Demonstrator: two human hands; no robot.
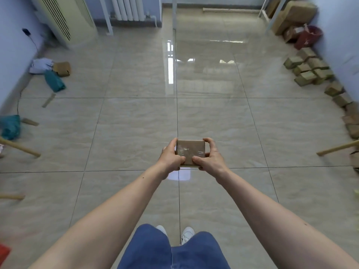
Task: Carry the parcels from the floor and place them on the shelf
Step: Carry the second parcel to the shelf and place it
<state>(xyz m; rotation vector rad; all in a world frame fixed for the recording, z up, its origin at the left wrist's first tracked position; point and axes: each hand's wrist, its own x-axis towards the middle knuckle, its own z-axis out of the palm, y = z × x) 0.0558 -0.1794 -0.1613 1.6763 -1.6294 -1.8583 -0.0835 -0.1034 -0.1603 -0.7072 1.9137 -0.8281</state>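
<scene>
I hold a small brown cardboard parcel [191,151], taped over with clear tape, out in front of me above the tiled floor. My left hand [171,159] grips its left side and my right hand [208,160] grips its right side, thumbs on top. Several more brown parcels [308,68] lie in a row on the floor along the right wall. White metal shelf legs [272,14] stand at the far right corner, with bigger boxes [297,12] beside them.
A tall cream air conditioner [64,18] and a white radiator [128,8] stand at the far left. Cloth bundles and a small box [62,68] lie by the left wall. A red bag [308,37] sits at the right. Wooden sticks [19,147] jut in from both sides.
</scene>
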